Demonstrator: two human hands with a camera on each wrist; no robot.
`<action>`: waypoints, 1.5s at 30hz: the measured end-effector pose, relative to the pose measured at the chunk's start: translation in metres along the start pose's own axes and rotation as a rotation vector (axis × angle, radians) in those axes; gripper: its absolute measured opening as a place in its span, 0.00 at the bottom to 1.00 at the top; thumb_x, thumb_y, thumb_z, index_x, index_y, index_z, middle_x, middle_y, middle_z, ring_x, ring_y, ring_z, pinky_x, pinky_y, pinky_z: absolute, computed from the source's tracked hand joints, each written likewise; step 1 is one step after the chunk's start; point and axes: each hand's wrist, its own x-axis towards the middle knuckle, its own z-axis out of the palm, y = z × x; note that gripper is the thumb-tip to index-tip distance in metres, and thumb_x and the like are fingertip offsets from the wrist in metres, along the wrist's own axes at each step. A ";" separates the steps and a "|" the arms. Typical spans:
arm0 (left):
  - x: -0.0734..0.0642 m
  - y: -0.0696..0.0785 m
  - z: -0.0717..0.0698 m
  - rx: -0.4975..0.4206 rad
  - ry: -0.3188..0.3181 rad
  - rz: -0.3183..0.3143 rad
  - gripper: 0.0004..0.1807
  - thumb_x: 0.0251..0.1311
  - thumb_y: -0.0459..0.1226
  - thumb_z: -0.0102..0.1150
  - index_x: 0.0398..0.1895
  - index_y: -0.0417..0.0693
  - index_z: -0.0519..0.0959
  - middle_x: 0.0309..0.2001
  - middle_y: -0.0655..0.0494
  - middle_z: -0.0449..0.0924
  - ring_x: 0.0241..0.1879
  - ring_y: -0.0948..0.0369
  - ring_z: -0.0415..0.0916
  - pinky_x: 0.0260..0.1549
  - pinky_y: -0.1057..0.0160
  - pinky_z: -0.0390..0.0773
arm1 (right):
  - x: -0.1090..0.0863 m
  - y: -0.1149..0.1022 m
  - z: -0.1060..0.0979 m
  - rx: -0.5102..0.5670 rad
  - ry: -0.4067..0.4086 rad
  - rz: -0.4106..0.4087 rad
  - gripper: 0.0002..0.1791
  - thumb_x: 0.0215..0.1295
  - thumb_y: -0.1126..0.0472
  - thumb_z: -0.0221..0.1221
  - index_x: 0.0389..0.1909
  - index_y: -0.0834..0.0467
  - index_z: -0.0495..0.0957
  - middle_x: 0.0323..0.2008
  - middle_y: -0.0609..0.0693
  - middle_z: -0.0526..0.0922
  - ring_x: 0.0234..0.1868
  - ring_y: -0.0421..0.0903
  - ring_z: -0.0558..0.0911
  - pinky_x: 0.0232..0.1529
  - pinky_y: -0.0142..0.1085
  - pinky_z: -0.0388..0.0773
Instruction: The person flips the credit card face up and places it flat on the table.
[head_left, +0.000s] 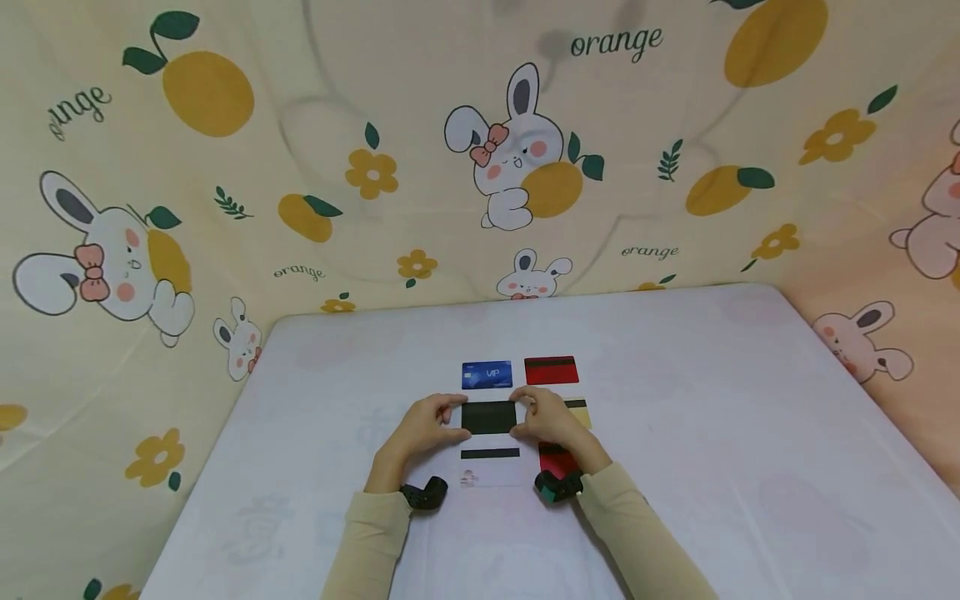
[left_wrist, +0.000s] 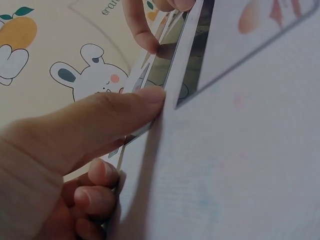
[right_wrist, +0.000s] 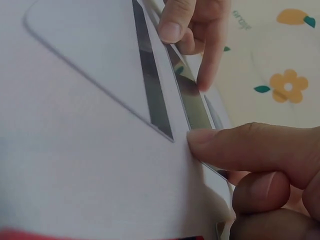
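A dark, glossy card [head_left: 488, 418] lies flat on the table in the middle of the left column of cards. My left hand [head_left: 426, 427] holds its left end, thumb at the near corner and index finger at the far corner. At the opposite end, my right hand [head_left: 551, 417] grips the near and far corners in the same manner. In the left wrist view, the left thumb [left_wrist: 135, 105] presses on the card's near edge. The right thumb [right_wrist: 215, 142] touches that edge in the right wrist view. A white card with a black stripe [head_left: 490, 468] lies just nearer.
Beyond the dark card lie a blue VIP card [head_left: 487, 375] and a red striped card [head_left: 552, 370]. My right hand and wrist partly cover a gold card [head_left: 580, 414] and another red card [head_left: 557, 460]. A patterned curtain hangs behind the white table [head_left: 720, 433].
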 end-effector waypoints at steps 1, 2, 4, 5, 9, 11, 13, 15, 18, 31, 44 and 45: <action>0.000 0.001 0.000 0.001 -0.001 -0.003 0.30 0.45 0.39 0.74 0.56 0.44 0.79 0.25 0.59 0.64 0.25 0.65 0.60 0.28 0.70 0.60 | 0.001 0.000 0.000 -0.002 -0.005 -0.005 0.24 0.48 0.68 0.68 0.50 0.58 0.78 0.13 0.45 0.59 0.16 0.41 0.59 0.20 0.29 0.56; 0.000 0.001 0.000 0.002 -0.001 -0.006 0.31 0.46 0.39 0.74 0.56 0.44 0.78 0.25 0.59 0.64 0.25 0.65 0.60 0.29 0.70 0.60 | 0.001 0.000 0.000 -0.001 -0.010 -0.006 0.24 0.48 0.68 0.68 0.50 0.59 0.78 0.13 0.45 0.59 0.16 0.41 0.59 0.20 0.29 0.56; 0.000 0.002 0.000 0.000 -0.002 -0.019 0.31 0.46 0.39 0.74 0.57 0.44 0.78 0.25 0.59 0.65 0.26 0.65 0.60 0.29 0.70 0.60 | 0.001 0.000 -0.001 -0.002 -0.021 -0.001 0.25 0.48 0.67 0.68 0.51 0.59 0.77 0.13 0.45 0.60 0.16 0.41 0.60 0.20 0.29 0.57; 0.000 0.002 0.000 0.001 -0.001 -0.021 0.31 0.46 0.39 0.74 0.57 0.44 0.78 0.25 0.58 0.65 0.26 0.65 0.60 0.29 0.70 0.60 | 0.001 0.000 -0.001 -0.009 -0.025 -0.002 0.25 0.48 0.67 0.69 0.51 0.60 0.77 0.13 0.45 0.61 0.15 0.41 0.60 0.20 0.29 0.58; 0.001 0.003 0.000 0.008 -0.002 -0.023 0.31 0.46 0.39 0.74 0.57 0.44 0.78 0.26 0.58 0.65 0.26 0.65 0.59 0.29 0.70 0.60 | 0.000 0.000 -0.003 -0.037 -0.030 -0.018 0.26 0.47 0.64 0.70 0.50 0.60 0.76 0.13 0.45 0.66 0.15 0.40 0.64 0.20 0.29 0.60; 0.001 0.004 0.000 0.011 -0.002 -0.022 0.31 0.46 0.39 0.74 0.57 0.44 0.78 0.26 0.58 0.65 0.26 0.65 0.59 0.29 0.71 0.59 | 0.000 0.001 -0.004 -0.048 -0.034 -0.045 0.26 0.46 0.64 0.71 0.49 0.61 0.76 0.13 0.45 0.68 0.15 0.40 0.65 0.20 0.29 0.61; 0.000 0.004 0.000 0.008 0.001 -0.015 0.31 0.45 0.39 0.75 0.57 0.44 0.78 0.26 0.58 0.66 0.25 0.65 0.59 0.28 0.71 0.59 | 0.001 0.002 -0.004 -0.047 -0.041 -0.075 0.27 0.45 0.64 0.71 0.49 0.62 0.76 0.13 0.45 0.69 0.15 0.40 0.66 0.20 0.30 0.61; -0.001 0.005 0.000 0.002 0.005 -0.005 0.31 0.45 0.38 0.75 0.56 0.43 0.78 0.26 0.57 0.66 0.25 0.65 0.58 0.27 0.71 0.58 | 0.001 0.002 -0.005 -0.038 -0.050 -0.101 0.27 0.44 0.64 0.70 0.49 0.62 0.75 0.13 0.45 0.70 0.16 0.39 0.67 0.20 0.30 0.62; -0.002 0.005 -0.001 -0.002 0.005 0.001 0.31 0.45 0.38 0.75 0.56 0.43 0.78 0.26 0.57 0.66 0.24 0.65 0.58 0.27 0.71 0.58 | 0.002 0.003 -0.006 -0.021 -0.062 -0.129 0.27 0.44 0.64 0.70 0.49 0.62 0.75 0.13 0.44 0.70 0.16 0.38 0.68 0.20 0.29 0.62; -0.003 0.003 -0.007 0.002 0.004 0.075 0.27 0.43 0.39 0.76 0.49 0.42 0.79 0.28 0.58 0.65 0.29 0.65 0.62 0.30 0.71 0.62 | -0.001 0.005 -0.016 0.096 -0.142 -0.200 0.28 0.48 0.62 0.70 0.52 0.58 0.72 0.15 0.44 0.71 0.18 0.40 0.70 0.26 0.32 0.71; -0.004 0.003 -0.011 0.007 0.063 0.171 0.28 0.41 0.39 0.76 0.47 0.39 0.79 0.28 0.56 0.65 0.30 0.66 0.61 0.30 0.72 0.62 | 0.000 0.009 -0.020 0.123 -0.113 -0.258 0.31 0.49 0.60 0.72 0.57 0.58 0.74 0.17 0.46 0.71 0.19 0.39 0.69 0.25 0.30 0.69; -0.004 0.003 -0.011 0.005 0.060 0.166 0.28 0.41 0.39 0.76 0.48 0.40 0.79 0.28 0.56 0.65 0.30 0.66 0.61 0.30 0.72 0.62 | 0.000 0.009 -0.020 0.124 -0.107 -0.266 0.31 0.49 0.60 0.72 0.57 0.57 0.75 0.17 0.47 0.70 0.19 0.38 0.69 0.24 0.29 0.69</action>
